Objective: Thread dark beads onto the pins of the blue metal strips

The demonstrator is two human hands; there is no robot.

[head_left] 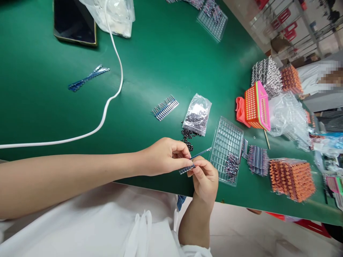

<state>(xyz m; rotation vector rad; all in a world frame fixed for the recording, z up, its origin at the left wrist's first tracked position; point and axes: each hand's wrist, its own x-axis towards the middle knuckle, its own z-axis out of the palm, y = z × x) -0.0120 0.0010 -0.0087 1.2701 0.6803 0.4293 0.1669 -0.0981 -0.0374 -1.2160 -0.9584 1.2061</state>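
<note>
Between my two hands is a thin blue strip [202,152] of small parts, partly covered by the fingers. The thumb and fingers of my left hand [163,157] pinch it from the left. My right hand [205,180] is closed at the strip's other side, fingertips and thumb together; any smaller piece in them is hidden. Just above the fingers, small dark beads [187,137] lie loose beside a clear plastic bag [197,114] of similar dark pieces. Farther up lies a strip of pale pieces with thin wire pins [165,107].
Right of my hands, a clear gridded tray [225,139] holds a pile of small dark parts. Beyond stand bundled strips [257,160], an orange stack [292,180] and a pink-rimmed basket [254,109]. A white cable [112,96] crosses the left, near a phone [75,21] and blue strips [88,77].
</note>
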